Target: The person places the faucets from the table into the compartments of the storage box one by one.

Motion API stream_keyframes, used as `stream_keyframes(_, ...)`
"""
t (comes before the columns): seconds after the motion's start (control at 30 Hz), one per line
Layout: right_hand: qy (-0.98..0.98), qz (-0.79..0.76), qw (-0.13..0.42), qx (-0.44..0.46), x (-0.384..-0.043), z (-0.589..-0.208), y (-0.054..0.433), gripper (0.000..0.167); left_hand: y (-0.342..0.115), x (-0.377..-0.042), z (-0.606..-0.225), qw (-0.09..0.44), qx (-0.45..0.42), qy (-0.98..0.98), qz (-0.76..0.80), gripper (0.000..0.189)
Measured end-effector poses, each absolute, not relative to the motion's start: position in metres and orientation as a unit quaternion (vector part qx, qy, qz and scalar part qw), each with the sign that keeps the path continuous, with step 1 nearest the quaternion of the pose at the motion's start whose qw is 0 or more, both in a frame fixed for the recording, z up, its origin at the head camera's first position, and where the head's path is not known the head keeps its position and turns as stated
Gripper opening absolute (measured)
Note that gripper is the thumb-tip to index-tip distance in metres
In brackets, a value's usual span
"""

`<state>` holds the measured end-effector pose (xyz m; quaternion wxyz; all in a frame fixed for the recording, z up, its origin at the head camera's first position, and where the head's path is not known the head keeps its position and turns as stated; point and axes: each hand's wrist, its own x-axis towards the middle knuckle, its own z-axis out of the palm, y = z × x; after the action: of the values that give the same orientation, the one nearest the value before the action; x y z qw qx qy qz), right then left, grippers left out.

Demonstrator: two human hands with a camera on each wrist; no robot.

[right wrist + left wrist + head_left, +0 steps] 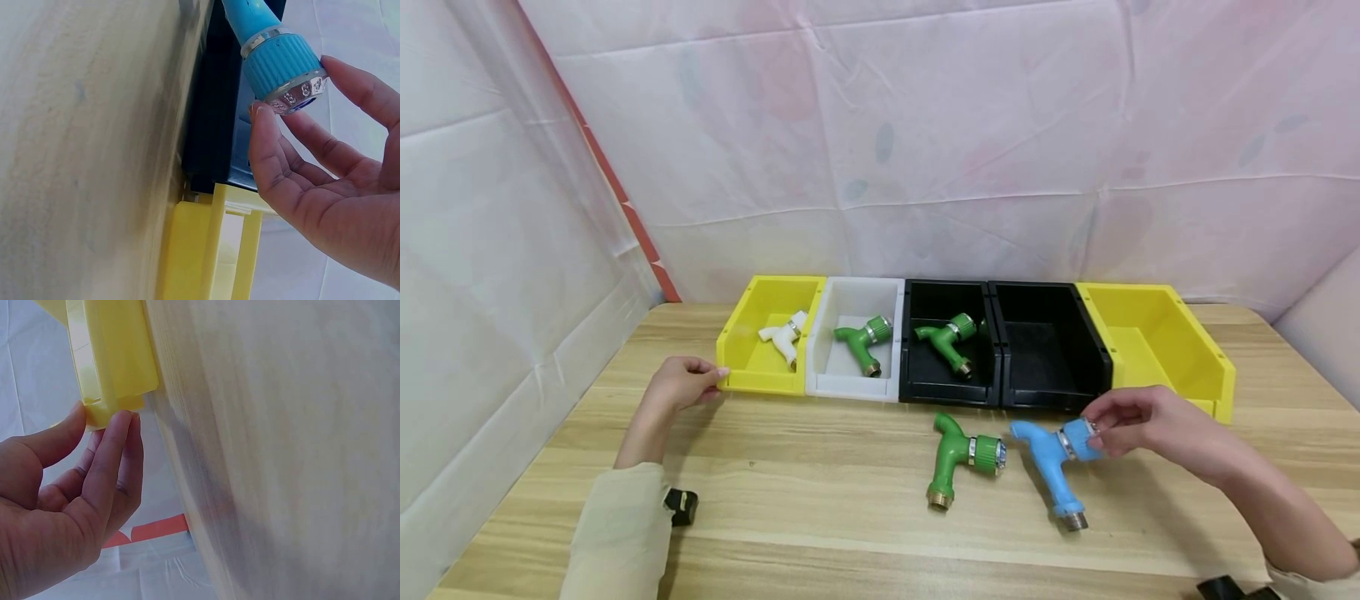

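My right hand (1157, 429) pinches the ribbed knob end of a blue faucet (1051, 462); in the right wrist view the thumb and fingers sit around the knob (284, 65). Its threaded end points down toward the table. Left of it a green faucet (953, 458) lies on the wood. At the far left, my left hand (683, 383) pinches the front corner of the left yellow bin (767, 382), thumb on one side and fingers on the other in the left wrist view. That bin holds a white faucet (786, 337).
Right of it stand a white bin (853, 386) with a green faucet (861, 343), a black bin (947, 393) with another green faucet (949, 340), a second black bin (1052, 396) and a yellow bin (1210, 367). A hanging cloth (962, 125) closes off the table's back.
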<state>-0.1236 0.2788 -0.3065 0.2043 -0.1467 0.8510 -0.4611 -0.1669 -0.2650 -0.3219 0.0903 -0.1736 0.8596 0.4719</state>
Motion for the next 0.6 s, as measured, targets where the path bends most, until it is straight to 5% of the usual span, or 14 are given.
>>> stream_keyframes(0.6, 0.887, -0.427, 0.139, -0.11, -0.125, -0.291, 0.279, 0.033, -0.266, -0.167, -0.323, 0.094, -0.168, 0.862, 0.47, 0.028)
